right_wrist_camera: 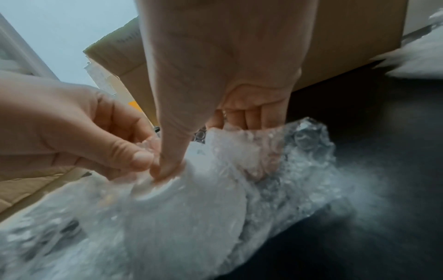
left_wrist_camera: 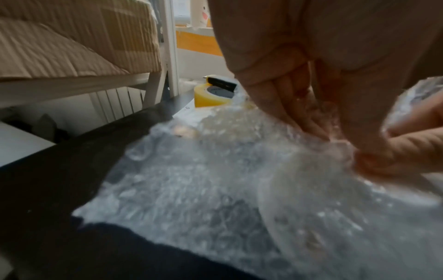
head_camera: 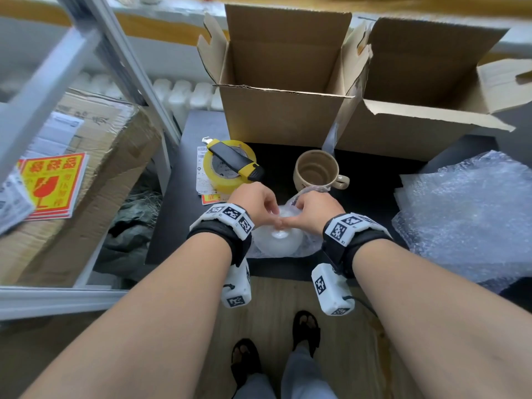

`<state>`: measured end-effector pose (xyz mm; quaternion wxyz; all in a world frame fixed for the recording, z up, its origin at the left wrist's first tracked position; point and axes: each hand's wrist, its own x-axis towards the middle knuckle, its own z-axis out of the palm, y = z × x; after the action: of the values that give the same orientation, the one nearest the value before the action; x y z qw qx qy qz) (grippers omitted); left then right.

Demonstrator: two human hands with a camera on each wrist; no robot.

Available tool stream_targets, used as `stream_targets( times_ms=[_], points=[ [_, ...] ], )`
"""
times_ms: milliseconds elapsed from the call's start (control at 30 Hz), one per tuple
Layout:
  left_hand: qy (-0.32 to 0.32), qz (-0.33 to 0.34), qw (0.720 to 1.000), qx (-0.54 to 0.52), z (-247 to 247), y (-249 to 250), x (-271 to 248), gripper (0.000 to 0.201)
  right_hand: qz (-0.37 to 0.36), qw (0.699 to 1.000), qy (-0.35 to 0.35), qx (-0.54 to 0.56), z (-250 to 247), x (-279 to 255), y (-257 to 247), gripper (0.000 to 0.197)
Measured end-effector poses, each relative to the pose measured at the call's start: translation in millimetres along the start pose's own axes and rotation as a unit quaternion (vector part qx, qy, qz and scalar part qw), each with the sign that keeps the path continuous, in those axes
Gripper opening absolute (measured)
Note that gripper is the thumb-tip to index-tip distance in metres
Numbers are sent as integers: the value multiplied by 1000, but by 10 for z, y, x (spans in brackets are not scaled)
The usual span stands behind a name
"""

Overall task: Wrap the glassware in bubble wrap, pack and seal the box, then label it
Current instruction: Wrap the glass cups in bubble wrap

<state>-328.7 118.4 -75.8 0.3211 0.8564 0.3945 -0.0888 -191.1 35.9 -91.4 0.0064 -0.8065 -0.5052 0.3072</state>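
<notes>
The 2 big brown cardboard boxes (head_camera: 283, 79) stand open at the back of the dark surface (head_camera: 178, 197). The pile of clear bubble wrap sheets (head_camera: 472, 214) lies to the right, well apart from the hands. The beige ribbed mug (head_camera: 315, 171) waits just in front of the boxes, not wrapped yet. The yellow roll of tape (head_camera: 227, 168) sits to the left with the black and yellow cutter knife (head_camera: 234, 159) lying on top of it.

The round clear glass piece (head_camera: 277, 240) sits at the near edge of the surface, on 1 sheet of clear bubble wrap (left_wrist_camera: 191, 189). It is blurry, so its exact shape is hard to tell.

The left hand (head_camera: 254, 204) has a closed grip, pinching the wrap on top of the glass between thumb and fingers. The right hand (head_camera: 313, 213) also has a closed grip on the wrap, its thumb pressing down where the 2 hands meet.

The step in hand looks like gathering the wrap over the top. To do it well, the person should pull the loose edges up snug, so no bare glass shows. The left corner still lies flat and needs folding in. 1 hand should hold the bunch tight while the other reaches for tape. The squeeze should be soft, since glass can crack.
</notes>
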Motion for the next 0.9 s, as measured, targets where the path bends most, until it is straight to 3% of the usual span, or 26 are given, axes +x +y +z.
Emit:
stream_targets(
  times_ms=[100, 267, 333, 433, 533, 733, 900],
  points=[
    [-7, 6, 1000, 22, 38, 4, -26, 36, -10, 999, 34, -38, -51, -67, -26, 47],
    [7, 1, 1000, 29, 64, 30, -36, 25, -108, 974, 195, -44, -241, -169, -48, 17],
    [11, 1, 1000, 28, 66, 42, -20, 24, -158, 963, 215, -48, -274, -169, -71, 15],
    [25, 5, 999, 22, 84, 34, -5, 24, -203, 958, 136, -148, -220, -143, -101, 36],
    [40, -2, 999, -1, 122, 0, -11, 24, -191, 947, 85, -245, -126, -145, -94, 33],
    [32, -31, 998, -33, 96, -126, -54, 24, -143, 975, 0, -172, -138, -104, -85, 17],
    [54, -47, 996, 46, 66, -91, -76, 20, -131, 984, -18, -119, -132, -71, -42, 9]
  ],
)
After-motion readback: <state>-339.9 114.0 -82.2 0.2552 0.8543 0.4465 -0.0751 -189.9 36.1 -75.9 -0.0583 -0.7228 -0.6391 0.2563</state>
